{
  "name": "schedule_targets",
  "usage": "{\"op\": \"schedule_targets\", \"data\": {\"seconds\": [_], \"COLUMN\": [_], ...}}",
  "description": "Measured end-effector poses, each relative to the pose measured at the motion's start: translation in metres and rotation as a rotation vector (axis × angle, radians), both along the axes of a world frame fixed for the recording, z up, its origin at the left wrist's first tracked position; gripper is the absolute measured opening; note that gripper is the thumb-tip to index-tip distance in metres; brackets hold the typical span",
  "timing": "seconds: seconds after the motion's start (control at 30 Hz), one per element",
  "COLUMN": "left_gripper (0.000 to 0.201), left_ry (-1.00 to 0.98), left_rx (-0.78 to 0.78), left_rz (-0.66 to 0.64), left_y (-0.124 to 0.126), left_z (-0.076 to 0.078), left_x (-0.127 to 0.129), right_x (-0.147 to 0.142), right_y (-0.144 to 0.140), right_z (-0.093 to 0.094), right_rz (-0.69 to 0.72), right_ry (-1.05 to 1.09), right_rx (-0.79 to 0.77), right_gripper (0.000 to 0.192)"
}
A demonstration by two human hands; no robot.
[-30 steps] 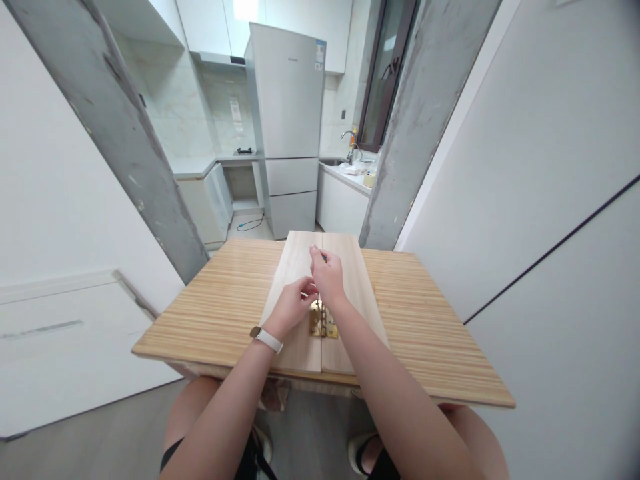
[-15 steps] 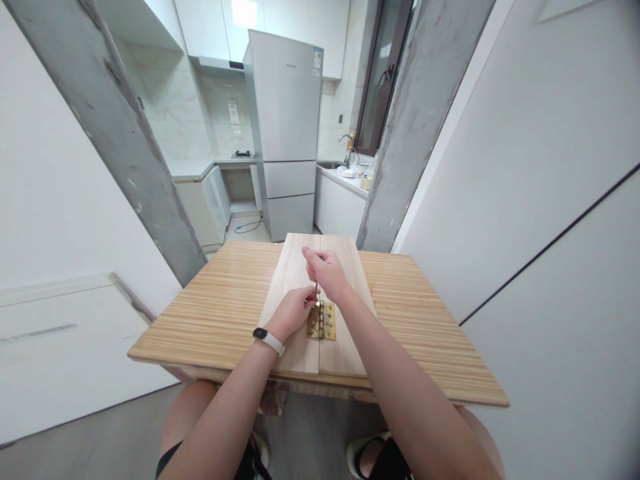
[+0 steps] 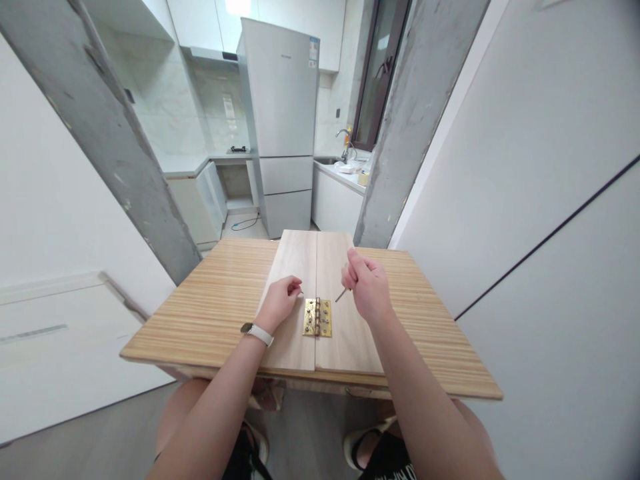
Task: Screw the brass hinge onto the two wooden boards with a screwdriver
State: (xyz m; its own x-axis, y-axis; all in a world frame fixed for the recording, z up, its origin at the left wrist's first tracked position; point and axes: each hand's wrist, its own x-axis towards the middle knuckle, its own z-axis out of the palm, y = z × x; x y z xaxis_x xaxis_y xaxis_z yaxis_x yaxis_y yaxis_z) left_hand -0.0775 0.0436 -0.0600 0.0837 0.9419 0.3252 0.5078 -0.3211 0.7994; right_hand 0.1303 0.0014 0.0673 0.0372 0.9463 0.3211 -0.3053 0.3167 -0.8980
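A brass butt hinge [image 3: 317,317] lies open across the seam between two pale boards [image 3: 333,260], with screws showing in its leaves. My right hand [image 3: 369,280] is closed round a screwdriver [image 3: 341,295]; its thin shaft points down and left, to the right of the hinge and apart from it. Just up and left of the hinge, my left hand [image 3: 284,298] pinches a tiny pointed thing that looks like a screw [image 3: 301,291]. A wristband [image 3: 257,333] is on my left wrist.
Under the boards is a striped wooden table [image 3: 220,300]; its front edge is close to my legs. Beyond it stand a tall fridge [image 3: 283,100] and a sink counter [image 3: 340,190]. A white panel wall [image 3: 525,167] rises at the right.
My right hand has moved right with the screwdriver, away from the hinge. My left hand has drawn back left from the hinge's top edge. The view has shifted slightly.
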Motion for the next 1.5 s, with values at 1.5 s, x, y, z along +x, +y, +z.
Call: {"op": "schedule_targets", "data": {"seconds": [1.5], "left_gripper": [0.023], "left_ry": [0.097], "left_rx": [0.044], "left_rz": [-0.006], "left_y": [-0.016], "left_z": [0.020], "left_x": [0.007], "right_x": [-0.048], "right_y": [0.030], "right_z": [-0.035], "right_rz": [-0.494], "right_ry": [-0.033], "right_rx": [-0.158], "right_gripper": [0.048]}}
